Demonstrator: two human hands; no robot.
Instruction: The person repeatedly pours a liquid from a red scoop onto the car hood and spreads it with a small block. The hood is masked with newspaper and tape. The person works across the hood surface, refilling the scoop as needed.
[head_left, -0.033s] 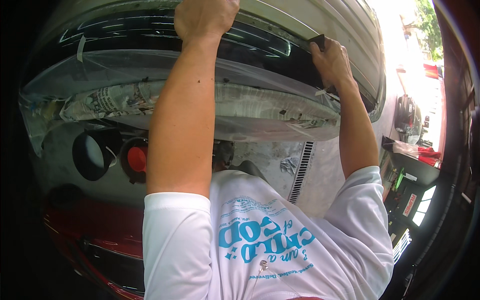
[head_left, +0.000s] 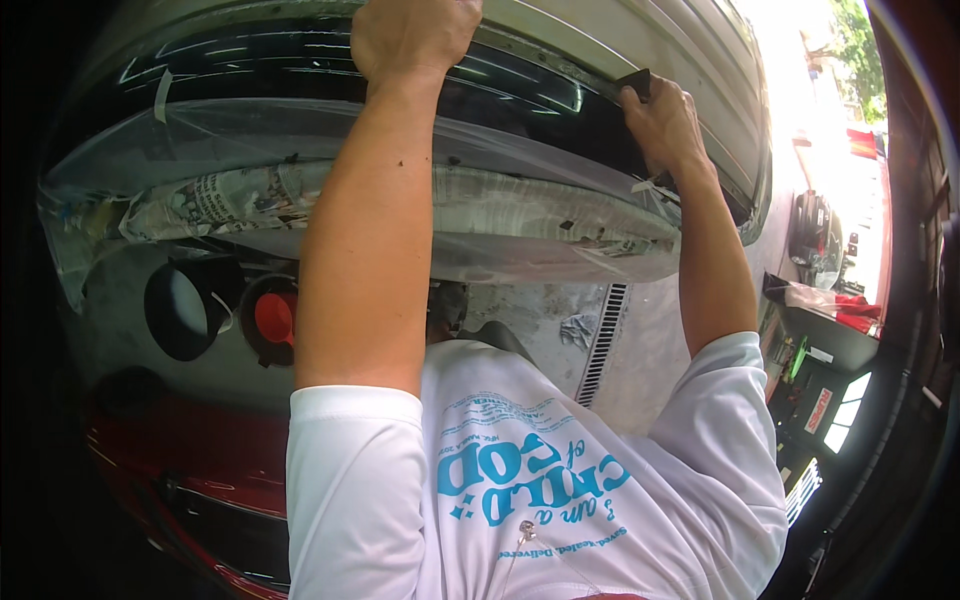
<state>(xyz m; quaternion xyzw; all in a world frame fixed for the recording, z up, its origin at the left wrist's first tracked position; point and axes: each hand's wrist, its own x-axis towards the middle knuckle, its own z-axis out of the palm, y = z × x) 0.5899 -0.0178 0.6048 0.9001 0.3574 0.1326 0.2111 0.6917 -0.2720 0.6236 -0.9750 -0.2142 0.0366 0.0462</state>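
My left hand (head_left: 418, 38) is on the upper edge of a vehicle's dark glass (head_left: 530, 95), beside the pale roof. Its fingers are hidden beyond the top of the picture, so what it may hold cannot be seen. Further right, my right hand (head_left: 663, 122) is closed around a small dark flat block (head_left: 634, 82). The block touches the seam where the glass meets the ribbed beige roof (head_left: 620, 35). Below the glass, clear plastic film (head_left: 240, 125) and newspaper (head_left: 225, 203) cover the bodywork, held with strips of masking tape (head_left: 162, 97).
Behind my left arm stand a black bucket (head_left: 185, 310) and a container with a red scoop-like piece (head_left: 275, 317). A red car (head_left: 190, 450) is at lower left. A drain grate (head_left: 605, 340) crosses the floor, with a crumpled rag (head_left: 577, 329) beside it. A black cart (head_left: 825, 340) stands at right.
My left hand and forearm have shifted very slightly to the right. My right hand and the block look the same.
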